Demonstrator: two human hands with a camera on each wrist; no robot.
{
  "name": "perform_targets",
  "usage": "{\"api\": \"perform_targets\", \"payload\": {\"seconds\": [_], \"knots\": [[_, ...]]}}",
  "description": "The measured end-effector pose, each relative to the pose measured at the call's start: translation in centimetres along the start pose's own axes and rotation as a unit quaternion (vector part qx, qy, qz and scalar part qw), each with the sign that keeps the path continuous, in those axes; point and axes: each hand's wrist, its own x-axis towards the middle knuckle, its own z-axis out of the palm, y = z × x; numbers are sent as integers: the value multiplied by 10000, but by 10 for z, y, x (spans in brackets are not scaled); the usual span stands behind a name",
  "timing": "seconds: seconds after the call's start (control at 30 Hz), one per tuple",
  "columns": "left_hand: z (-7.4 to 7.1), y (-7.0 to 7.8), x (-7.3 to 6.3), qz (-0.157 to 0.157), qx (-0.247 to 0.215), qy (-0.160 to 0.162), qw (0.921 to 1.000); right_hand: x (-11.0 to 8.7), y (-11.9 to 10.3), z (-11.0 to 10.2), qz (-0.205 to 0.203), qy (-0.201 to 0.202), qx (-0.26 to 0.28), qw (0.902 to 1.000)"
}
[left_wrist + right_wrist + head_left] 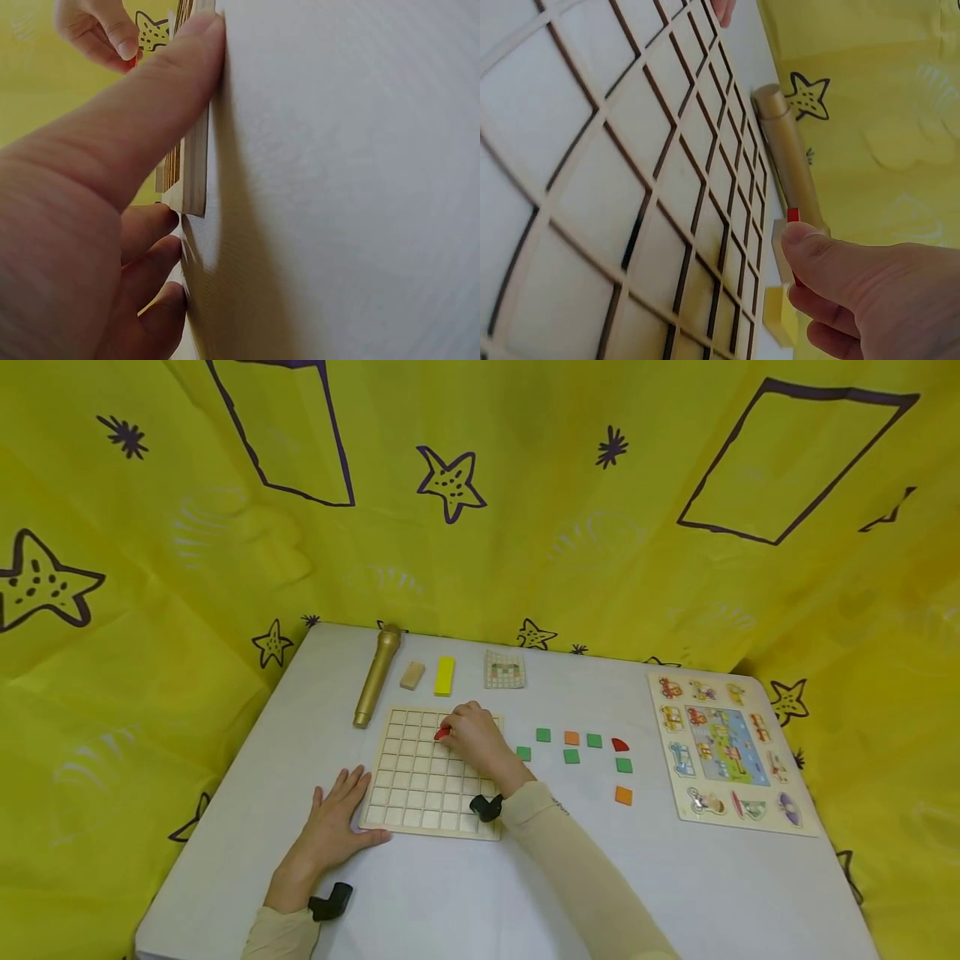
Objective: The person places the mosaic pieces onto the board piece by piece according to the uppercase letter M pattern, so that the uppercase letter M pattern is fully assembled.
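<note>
My right hand (478,742) pinches a small red piece (441,734) between thumb and fingers, above the far part of the wooden grid board (401,817). In the right wrist view the red piece (793,215) pokes out past the thumb tip, raised over the board; the rest of it is hidden by the fingers. My left hand (333,824) lies spread on the table at the board's left side, its thumb along the near corner. In the left wrist view that thumb (154,97) touches the board's edge (196,172).
Right of the board lie several green squares (572,757), orange squares (623,795) and a red rounded wedge (619,745). A picture puzzle (678,785) is further right. Behind the board are a gold microphone (377,677), a wooden block (412,675), a yellow block (444,676) and a pattern card (504,670).
</note>
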Motion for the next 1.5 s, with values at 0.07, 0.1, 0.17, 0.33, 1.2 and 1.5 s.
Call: {"api": "perform_targets", "payload": {"seconds": [0.07,0.1,0.17,0.33,1.2,1.5], "knots": [[0,0,-1,26,23,19,10000,2,-5,4,-70,-35,-10,10000],[0,0,-2,27,29,18,10000,3,-8,5,-99,-44,8,9999],[0,1,-2,7,28,-8,10000,5,-13,9,-162,-75,-30,9998],[-1,2,-2,-107,19,-103,9999,12,-26,17,-205,-233,-98,9995],[0,0,1,-123,50,-89,9999,25,-43,34,-7,-258,-285,9993],[0,-1,2,-173,93,-206,9996,25,-46,34,67,-325,-303,9990]]}}
